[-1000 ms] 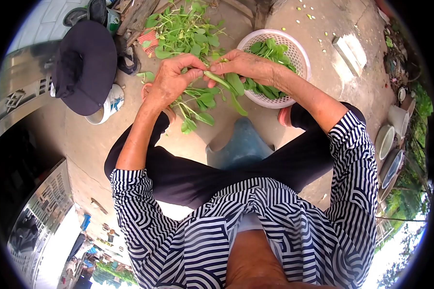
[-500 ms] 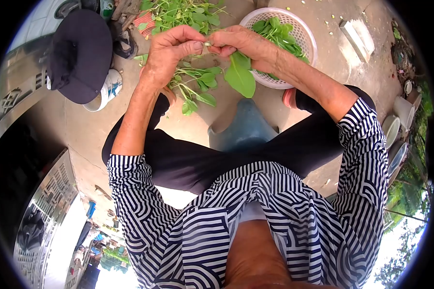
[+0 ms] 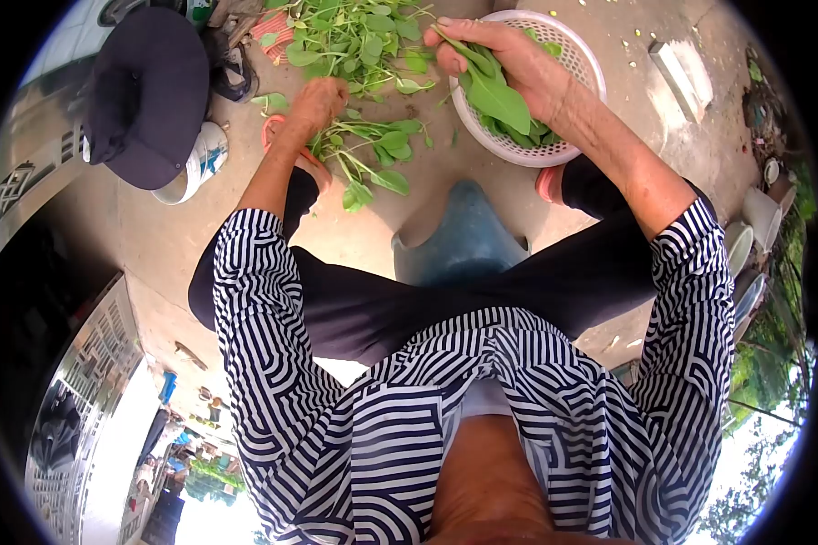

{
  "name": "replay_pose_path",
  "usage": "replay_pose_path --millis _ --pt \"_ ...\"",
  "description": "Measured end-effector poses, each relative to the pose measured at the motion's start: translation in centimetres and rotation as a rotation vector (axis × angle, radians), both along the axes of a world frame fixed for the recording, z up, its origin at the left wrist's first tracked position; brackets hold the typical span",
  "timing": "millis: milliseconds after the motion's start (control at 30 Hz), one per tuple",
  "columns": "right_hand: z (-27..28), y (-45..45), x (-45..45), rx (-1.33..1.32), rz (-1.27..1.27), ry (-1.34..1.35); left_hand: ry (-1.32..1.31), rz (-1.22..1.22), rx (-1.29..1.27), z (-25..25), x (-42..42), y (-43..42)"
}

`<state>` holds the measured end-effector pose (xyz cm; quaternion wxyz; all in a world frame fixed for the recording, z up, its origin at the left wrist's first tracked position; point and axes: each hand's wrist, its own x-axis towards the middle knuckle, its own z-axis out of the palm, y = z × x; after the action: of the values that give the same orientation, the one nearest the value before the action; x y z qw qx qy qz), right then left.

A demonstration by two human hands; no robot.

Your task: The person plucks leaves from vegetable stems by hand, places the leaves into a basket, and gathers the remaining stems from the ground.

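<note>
We see greens in four groups. The sprig [image 3: 500,102], pinched in the right hand [image 3: 538,77], is bright green and broad-leaved; it tilts, stem end up and left, its largest leaf slanting down and right over the basket. The basket [image 3: 593,80], round, pale and perforated, stands upright and contains leaves [image 3: 543,136], which we see only in part behind hand and sprig. To its left we find the pile [image 3: 368,41], a loose tangle of stems and leaves; below it lies the smaller bunch [image 3: 391,145], leaves spread rightward, stems near the left hand [image 3: 321,103].
</note>
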<state>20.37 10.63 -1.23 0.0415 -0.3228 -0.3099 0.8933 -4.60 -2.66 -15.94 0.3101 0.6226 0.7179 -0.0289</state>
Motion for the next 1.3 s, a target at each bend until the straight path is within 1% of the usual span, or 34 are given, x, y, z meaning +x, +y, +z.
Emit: replay_pose_path --millis 33,67,100,133,167,233,300,367,433,467,533,567,600,633,667,733,767,833,867,900,967,1000,1033,1100,1167,1233,1267,1300 --pt "0.2 -0.1 0.0 0.004 -0.005 -0.006 0.007 -0.208 -0.001 -4.0 -0.2 -2.1" --pt "0.8 -0.4 0.0 -0.031 -0.009 -0.01 0.16 -0.29 -0.12 -6.4 0.6 -4.3" --pt "1.2 -0.4 -0.1 -0.062 -0.012 -0.013 0.19 -0.317 -0.119 -7.6 1.4 -6.2" --pt "1.0 -0.2 -0.1 -0.047 -0.014 -0.015 0.223 -0.34 -0.117 -7.8 2.1 -7.9" --pt "0.4 -0.3 0.0 -0.044 -0.015 -0.024 0.234 -0.373 -0.18 -8.2 2.8 -9.0" --pt "0.1 -0.2 0.1 -0.033 -0.011 -0.037 0.236 -0.4 -0.16 -8.3 3.9 -10.6" --pt "0.2 0.0 0.1 -0.076 -0.029 -0.079 0.273 -0.553 -0.2 -8.7 4.1 -11.5" --pt "0.3 0.2 -0.3 -0.065 -0.042 -0.078 0.279 -0.525 -0.142 -9.4 3.5 -11.3" --pt "0.5 0.2 0.0 -0.075 -0.048 -0.091 0.135 -0.367 -0.181 -10.3 2.8 -10.9" --pt "0.5 0.3 -0.1 0.01 -0.002 -0.111 0.078 -0.32 -0.129 -10.7 2.3 -10.0" --pt "0.0 0.4 -0.1 0.157 0.076 -0.09 -0.08 -0.264 -0.131 -8.0 2.0 -7.1" --pt "0.0 0.4 -0.1 0.155 0.075 -0.085 -0.075 -0.264 -0.134 -5.9 2.0 -5.6" --pt "0.1 0.5 -0.1 0.22 0.122 -0.051 -0.219 -0.178 -0.226 -3.3 2.2 -3.7" --pt "0.2 0.5 -0.1 0.286 0.167 -0.02 -0.363 -0.092 -0.317 -2.1 2.3 -2.7" --pt "0.1 0.5 -0.1 0.292 0.159 -0.016 -0.356 -0.098 -0.313 -1.5 2.2 -2.4" --pt "-0.4 0.5 -0.2 0.241 0.169 -0.036 -0.711 0.141 -0.392 0.5 1.6 -1.3" --pt "-0.4 0.6 -0.2 0.251 0.159 -0.028 -0.7 0.132 -0.385 1.5 1.4 -0.9" --pt "-0.6 0.7 0.0 0.345 0.214 -0.059 -0.784 0.19 -0.371 7.4 2.2 -0.3" --pt "-1.6 1.0 0.2 0.41 0.297 -0.062 -0.805 0.261 -0.371 9.4 2.6 -0.3" --pt "-1.8 0.7 0.1 0.415 0.291 -0.057 -0.798 0.257 -0.368 11.1 2.9 -0.2" --pt "-2.4 -0.4 0.0 0.705 0.427 -0.235 -0.904 0.384 -0.317 13.9 3.7 -0.2" --pt "-2.8 -1.2 -0.2 0.845 0.426 -0.172 -0.933 0.439 -0.291 14.7 4.1 -0.2" --pt "-3.1 -1.4 -0.1 0.847 0.422 -0.173 -0.932 0.435 -0.29 15.0 4.2 -0.3" --pt "-2.9 -2.1 0.3 1.088 0.636 -0.244 -1.009 0.47 -0.225 15.3 4.4 -0.3" --pt "-3.5 -2.2 0.5 1.086 0.626 -0.212 -1.009 0.494 -0.202 15.2 4.5 -0.2" --pt "-2.6 -1.9 0.4 1.077 0.577 -0.292 -1.011 0.531 -0.173 15.2 4.5 -0.2" --pt "-2.4 -1.5 0.4 1.078 0.587 -0.293 -0.928 0.523 -0.163 15.2 4.5 -0.1" --pt "-2.4 -1.1 0.5 1.14 0.575 -0.282 -0.845 0.514 -0.153 15.1 4.5 0.0"
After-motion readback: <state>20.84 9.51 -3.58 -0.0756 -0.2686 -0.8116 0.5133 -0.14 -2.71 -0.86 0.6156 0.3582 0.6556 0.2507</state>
